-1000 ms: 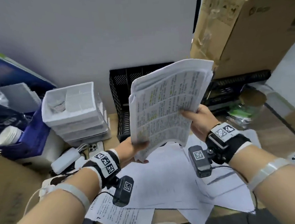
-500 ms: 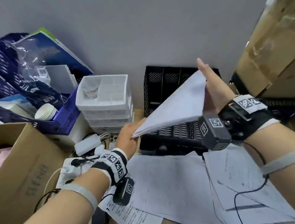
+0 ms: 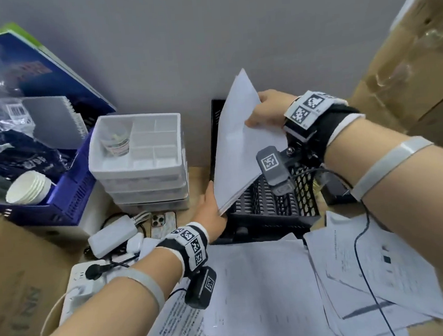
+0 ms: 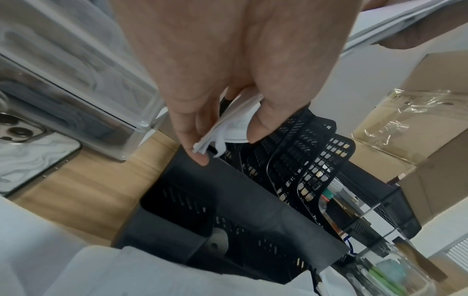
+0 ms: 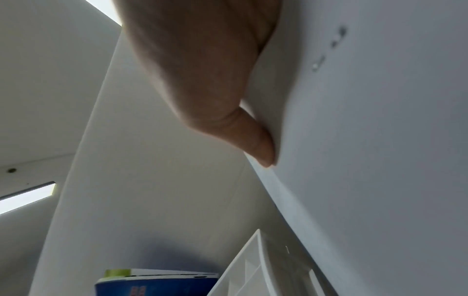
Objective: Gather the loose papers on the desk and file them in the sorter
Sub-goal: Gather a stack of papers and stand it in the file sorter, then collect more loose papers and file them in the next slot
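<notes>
Both hands hold a white paper stack [image 3: 237, 145] tilted on edge over the black mesh sorter [image 3: 276, 206] at the back of the desk. My left hand [image 3: 212, 211] pinches the stack's lower corner [image 4: 222, 130] just above the sorter's front wall [image 4: 228, 190]. My right hand [image 3: 266, 111] grips the upper edge, its thumb [image 5: 258, 148] pressed on the paper stack [image 5: 367, 140]. Several loose papers [image 3: 264, 291] lie on the desk in front of the sorter.
White stacked drawer trays [image 3: 140, 163] stand left of the sorter, with a phone [image 3: 162, 223] and a power bank [image 3: 112, 238] before them. A blue crate [image 3: 66, 196] and cardboard boxes [image 3: 17, 287] sit at left. A large cardboard box [image 3: 420, 78] fills the right.
The stack has swung from facing me to edge-on and come down and forward over the sorter. My view has shifted left and down.
</notes>
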### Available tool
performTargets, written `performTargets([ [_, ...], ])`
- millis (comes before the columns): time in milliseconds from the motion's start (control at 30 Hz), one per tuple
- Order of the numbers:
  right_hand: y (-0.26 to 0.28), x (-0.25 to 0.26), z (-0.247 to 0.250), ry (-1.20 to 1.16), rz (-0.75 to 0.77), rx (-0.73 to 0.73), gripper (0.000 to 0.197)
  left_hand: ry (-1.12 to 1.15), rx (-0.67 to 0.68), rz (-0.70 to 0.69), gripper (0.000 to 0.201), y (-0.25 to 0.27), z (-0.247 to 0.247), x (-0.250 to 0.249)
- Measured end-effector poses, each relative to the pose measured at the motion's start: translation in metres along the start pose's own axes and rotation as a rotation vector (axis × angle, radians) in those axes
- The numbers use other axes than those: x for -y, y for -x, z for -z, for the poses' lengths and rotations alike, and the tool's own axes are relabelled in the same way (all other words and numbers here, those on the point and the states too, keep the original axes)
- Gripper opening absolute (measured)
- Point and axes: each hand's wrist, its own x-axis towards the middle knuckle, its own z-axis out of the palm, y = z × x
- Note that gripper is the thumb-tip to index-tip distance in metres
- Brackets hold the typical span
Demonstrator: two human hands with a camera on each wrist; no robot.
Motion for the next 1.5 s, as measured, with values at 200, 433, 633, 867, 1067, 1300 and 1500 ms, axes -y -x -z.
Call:
performTargets([
  [200, -0.027, 0.011, -0.012, 0.012, -0.012, -0.125, 0.032, 0.103, 0.047, 0.059, 0.098, -0.042, 0.001, 0.012],
  [433, -0.044, 0.018, -0.015, -0.005, 0.050, -0.213, 0.032, 0.035, 0.043, 0.069, 0.071, -0.042, 0.022, -0.014],
  [633, -0.053, 0.007, -0.040, 0.051, 0.012, -0.213, 0.030, 0.036, 0.075, 0.086, 0.064, -0.040, 0.023, -0.021],
  [867, -0.037, -0.026, -0.088, -0.348, -0.090, 0.160, 0.021, 0.198, 0.018, 0.184, 0.034, -0.025, 0.015, -0.010],
  [1067, 0.002, -0.100, -0.104, -0.467, -0.156, 0.201, 0.022, 0.276, 0.198, 0.368, 0.051, -0.002, -0.003, 0.018],
  [1300, 0.103, -0.254, -0.156, -0.417, -0.652, 0.031, 0.016, -0.487, 0.475, 0.479, 0.081, 0.029, -0.044, 0.053],
  [1500, 0.193, -0.320, -0.222, -0.188, -0.934, 0.149, 0.043, -0.499, 0.353, 0.571, 0.111, 0.039, -0.079, 0.062],
])
